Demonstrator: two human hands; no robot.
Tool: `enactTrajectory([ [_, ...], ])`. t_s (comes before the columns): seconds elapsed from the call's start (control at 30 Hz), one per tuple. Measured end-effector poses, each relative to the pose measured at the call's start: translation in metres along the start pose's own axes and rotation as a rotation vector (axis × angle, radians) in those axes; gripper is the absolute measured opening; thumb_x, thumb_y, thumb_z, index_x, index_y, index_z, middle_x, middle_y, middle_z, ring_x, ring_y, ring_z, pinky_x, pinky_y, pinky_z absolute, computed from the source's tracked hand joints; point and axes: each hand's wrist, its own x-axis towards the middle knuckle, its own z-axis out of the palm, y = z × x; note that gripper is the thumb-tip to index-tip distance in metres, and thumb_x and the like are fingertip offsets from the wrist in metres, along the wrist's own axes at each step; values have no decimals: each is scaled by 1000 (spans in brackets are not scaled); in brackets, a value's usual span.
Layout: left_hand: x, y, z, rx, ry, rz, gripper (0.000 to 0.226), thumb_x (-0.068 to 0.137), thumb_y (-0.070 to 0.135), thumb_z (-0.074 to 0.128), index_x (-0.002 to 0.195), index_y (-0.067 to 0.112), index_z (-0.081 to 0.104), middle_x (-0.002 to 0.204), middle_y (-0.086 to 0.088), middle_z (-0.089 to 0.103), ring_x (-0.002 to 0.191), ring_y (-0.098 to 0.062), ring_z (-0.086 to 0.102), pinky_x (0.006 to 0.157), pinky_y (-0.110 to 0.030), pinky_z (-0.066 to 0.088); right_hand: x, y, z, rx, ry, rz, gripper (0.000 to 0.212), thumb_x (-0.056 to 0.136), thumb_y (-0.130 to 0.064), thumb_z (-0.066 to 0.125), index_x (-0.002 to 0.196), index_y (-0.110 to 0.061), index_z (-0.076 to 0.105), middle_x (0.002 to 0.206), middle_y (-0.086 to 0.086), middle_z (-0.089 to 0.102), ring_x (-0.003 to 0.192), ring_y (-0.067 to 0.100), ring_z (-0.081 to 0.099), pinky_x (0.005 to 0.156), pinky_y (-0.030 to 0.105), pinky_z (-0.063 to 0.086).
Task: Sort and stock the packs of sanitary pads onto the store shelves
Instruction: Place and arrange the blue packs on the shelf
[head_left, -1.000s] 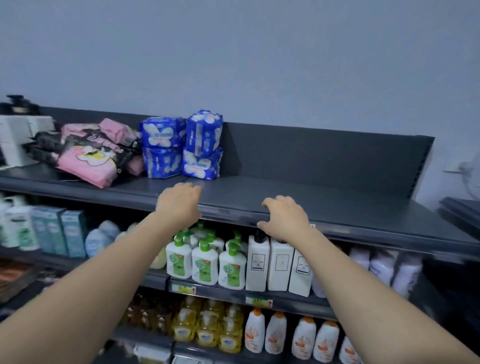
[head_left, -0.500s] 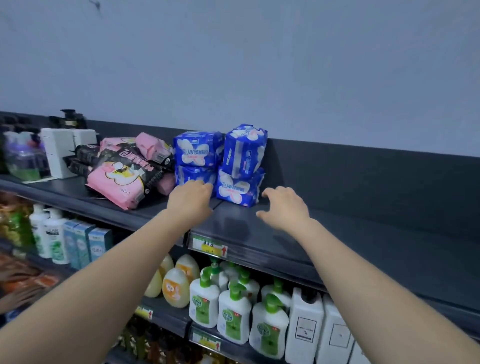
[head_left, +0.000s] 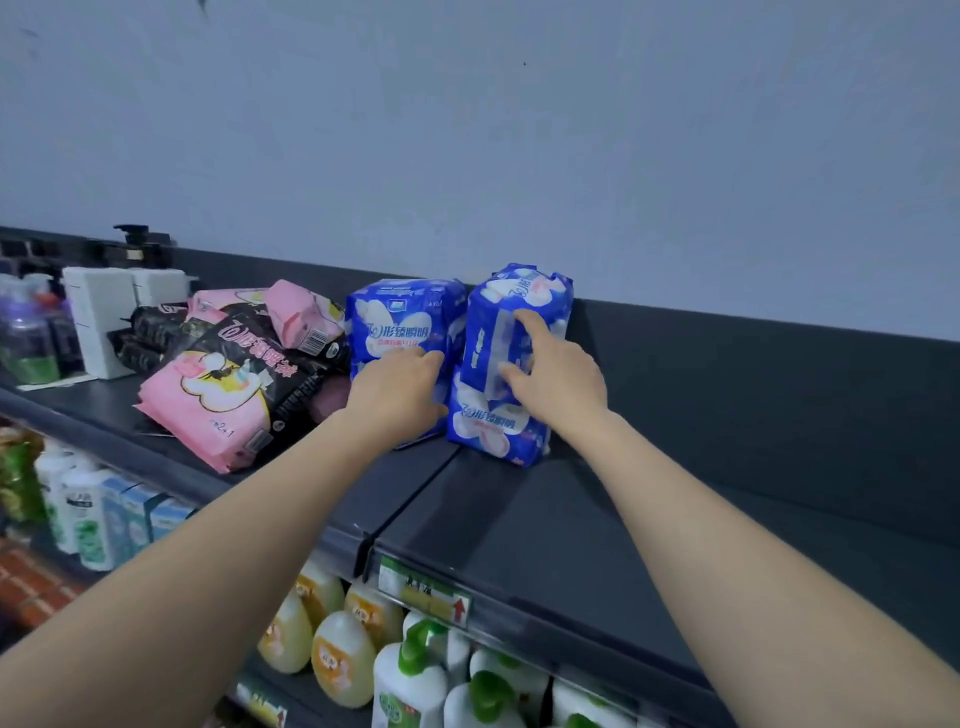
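Blue packs of sanitary pads stand in two stacks at the back of the dark top shelf (head_left: 524, 525). My left hand (head_left: 397, 397) reaches into the left stack, its fingers curled on the lower pack just under the upper left blue pack (head_left: 402, 322); that lower pack is mostly hidden. My right hand (head_left: 558, 382) grips the upper right blue pack (head_left: 522, 293), thumb on its front and fingers on its side. This pack stands upright on the lower right blue pack (head_left: 485, 423). A loose heap of pink and black packs (head_left: 218, 402) lies to the left.
White boxes (head_left: 98, 322) and bottles (head_left: 26, 338) stand at the far left of the top shelf. The shelf to the right of the blue stacks is bare. Below hang price tags (head_left: 426, 597), with soap pump bottles (head_left: 415, 680) and yellow bottles (head_left: 340, 654) underneath.
Both hands moved forward from the shelf's front edge to the blue stacks and took hold of packs. The view has come closer and shifted right.
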Motion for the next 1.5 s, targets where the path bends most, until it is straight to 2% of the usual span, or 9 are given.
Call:
enactTrajectory([
  [0.1, 13, -2, 4, -99, -2, -11, 46, 86, 35, 62, 124, 13, 49, 120, -5, 55, 111, -26, 51, 82, -41, 48, -1, 2, 3, 59, 191, 73, 47, 85, -62, 57, 105, -21, 48, 89, -8, 58, 78, 19, 57, 63, 31, 39],
  [0.27, 36, -4, 20, -352, 44, -7, 43, 88, 23, 55, 131, 18, 50, 124, -5, 58, 115, -28, 53, 84, -36, 44, -9, 26, 8, 574, 453, 241, 60, 70, -55, 78, 60, -18, 31, 55, -7, 35, 53, 13, 31, 52, 30, 28],
  [0.43, 47, 13, 25, -1131, -38, -180, 47, 97, 20, 47, 143, 20, 38, 121, 5, 54, 113, -12, 50, 96, -27, 38, -13, 54, 5, 1244, 498, 464, 47, 64, -46, 78, 68, -9, 51, 69, 9, 39, 67, 18, 36, 60, 29, 29],
  [0.67, 39, 31, 38, -1689, -371, -78, 10, 97, 12, 54, 101, 11, 62, 96, -3, 67, 84, -19, 63, 71, -38, 58, -34, 84, 5, 1189, 463, 673, 51, 75, -46, 77, 59, -20, 35, 58, 5, 42, 53, 14, 38, 50, 26, 28],
  [0.9, 39, 45, 55, -1960, -287, -43, 48, 63, -35, 36, 55, 11, 49, 100, -12, 63, 75, -22, 66, 55, -25, 51, -46, 95, 1, 1312, 391, 693, 31, 85, -34, 70, 73, -18, 45, 60, -5, 59, 59, 16, 55, 53, 28, 43],
  [1.03, 44, 52, 72, -1715, -200, -196, 50, 73, -31, 31, 75, 14, 53, 95, -11, 60, 76, -25, 59, 58, -28, 47, -48, 92, 4, 1334, 366, 662, 11, 80, -3, 62, 78, -13, 57, 73, 0, 60, 64, 15, 57, 47, 21, 41],
  [1.17, 37, 39, 79, -1358, -413, -219, 45, 84, -13, 50, 116, 18, 52, 85, -6, 60, 63, -17, 56, 50, -25, 49, -52, 92, 8, 1174, 334, 555, 35, 79, 22, 43, 75, -12, 52, 68, 1, 53, 61, 12, 49, 52, 22, 40],
  [1.4, 30, 40, 69, -1671, -671, -488, 14, 88, 25, 50, 81, 17, 59, 80, -1, 57, 72, -22, 57, 55, -32, 53, -57, 84, 3, 1074, 197, 445, 18, 70, 6, 56, 67, -12, 52, 58, -3, 51, 49, 4, 44, 49, 16, 37],
  [1.5, 33, 35, 73, -1580, -725, -359, 67, 58, 57, 76, 113, 21, 63, 105, 0, 68, 92, -23, 64, 75, -36, 53, -58, 89, 7, 1131, 224, 530, 22, 77, 7, 58, 69, -12, 50, 53, -5, 47, 44, 5, 41, 44, 18, 33],
])
